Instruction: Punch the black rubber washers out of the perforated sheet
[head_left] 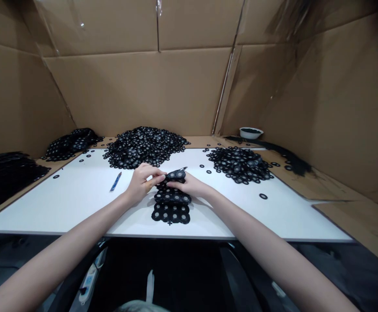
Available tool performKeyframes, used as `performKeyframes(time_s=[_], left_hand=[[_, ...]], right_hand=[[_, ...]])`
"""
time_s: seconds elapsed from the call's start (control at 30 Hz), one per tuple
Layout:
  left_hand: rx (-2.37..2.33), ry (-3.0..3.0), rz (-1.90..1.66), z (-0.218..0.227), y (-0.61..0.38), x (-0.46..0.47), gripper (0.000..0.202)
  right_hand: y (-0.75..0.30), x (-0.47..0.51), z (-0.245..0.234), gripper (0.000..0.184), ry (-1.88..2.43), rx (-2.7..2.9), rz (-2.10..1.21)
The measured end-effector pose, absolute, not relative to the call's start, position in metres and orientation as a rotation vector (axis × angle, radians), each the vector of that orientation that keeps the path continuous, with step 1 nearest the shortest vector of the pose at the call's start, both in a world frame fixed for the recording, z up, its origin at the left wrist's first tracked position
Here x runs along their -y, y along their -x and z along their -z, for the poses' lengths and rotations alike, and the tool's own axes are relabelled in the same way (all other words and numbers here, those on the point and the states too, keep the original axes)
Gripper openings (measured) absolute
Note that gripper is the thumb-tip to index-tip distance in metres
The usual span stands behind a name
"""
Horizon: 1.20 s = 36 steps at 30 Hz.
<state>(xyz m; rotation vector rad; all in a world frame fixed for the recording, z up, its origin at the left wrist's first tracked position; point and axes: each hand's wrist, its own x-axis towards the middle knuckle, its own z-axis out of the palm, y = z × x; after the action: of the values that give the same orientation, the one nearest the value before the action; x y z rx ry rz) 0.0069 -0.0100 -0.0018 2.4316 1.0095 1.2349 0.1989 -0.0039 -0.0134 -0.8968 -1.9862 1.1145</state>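
A black rubber sheet of joined rings (171,208) lies on the white table (78,199) in front of me, its far end lifted and folded. My left hand (142,181) pinches that raised end from the left. My right hand (189,184) grips the same end from the right, fingers curled over it. The lower part of the sheet rests flat near the table's front edge.
A large heap of loose black rings (145,146) sits at the back centre, a smaller heap (240,162) at the right. Black sheet stacks (70,143) lie at the left. A blue knife (115,181), a white bowl (251,132), cardboard walls all around.
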Motion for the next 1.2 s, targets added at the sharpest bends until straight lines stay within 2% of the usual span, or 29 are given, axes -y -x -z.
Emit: performKeyframes(time_s=[0.27,0.5,0.63,0.73,0.97,1.2], left_hand=[[-0.956,-1.793,-1.065,0.000,-0.009,0.000,0.022],[-0.996,-1.640,-1.354,0.007,0.001,-0.022,0.016],[-1.087,-1.377,-1.671,0.013,0.031,-0.041,0.014],[-1.195,-1.452,-1.465,0.017,0.043,-0.046,0.019],[-1.101,-1.570,-1.096,0.029,0.028,-0.047,0.034],[-1.073,-1.250,-1.630,0.026,0.036,-0.062,0.051]], right_hand=[[-0.197,0.005,0.012,0.012,0.949,2.070,-1.025],[-0.195,0.005,0.014,0.018,0.931,1.992,-1.047],[-0.200,0.010,0.014,0.025,1.055,1.906,-1.144],[-0.202,0.012,0.012,0.033,1.121,1.863,-1.160],[-0.202,0.010,0.009,0.040,1.061,1.877,-1.147],[-0.204,0.008,0.012,0.037,1.013,1.855,-1.214]])
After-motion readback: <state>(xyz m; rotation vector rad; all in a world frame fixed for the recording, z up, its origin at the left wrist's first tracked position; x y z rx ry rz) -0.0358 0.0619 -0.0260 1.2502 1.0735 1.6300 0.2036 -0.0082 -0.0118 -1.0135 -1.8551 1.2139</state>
